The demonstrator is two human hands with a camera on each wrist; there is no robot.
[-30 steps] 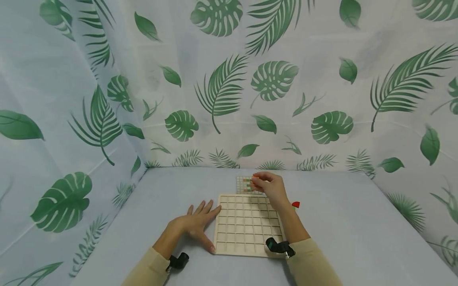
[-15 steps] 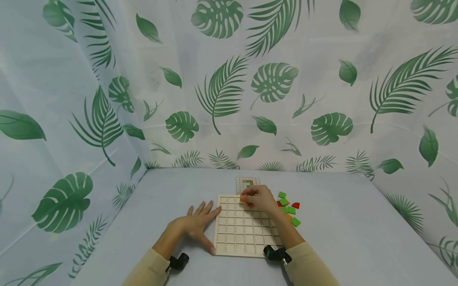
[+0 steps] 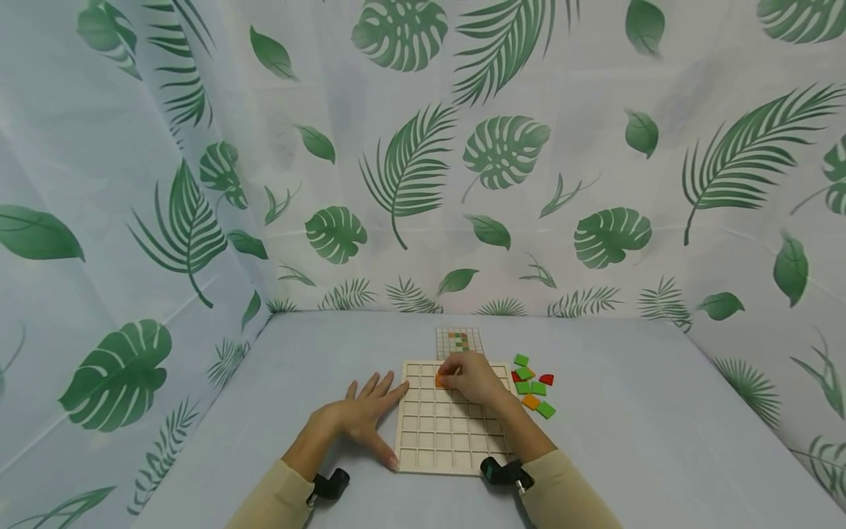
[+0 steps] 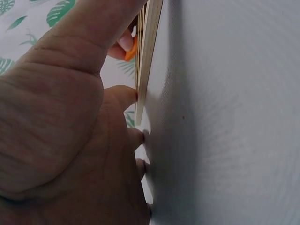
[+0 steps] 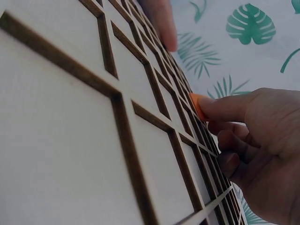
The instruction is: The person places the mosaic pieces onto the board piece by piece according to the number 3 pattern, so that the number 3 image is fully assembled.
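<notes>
Our right hand (image 3: 472, 378) pinches an orange tile (image 3: 439, 380), likely light, best edge-held; our left hand (image 3: 366, 416) splays against the board (image 3: 426, 459).

Head view looks down; 2 closer wrist views share board (image 3: 426, 438).

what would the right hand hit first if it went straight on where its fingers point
Probably the grid board, with the orange tile pinched in the right hand leading; whether the tile already touches the board is unclear.
</notes>
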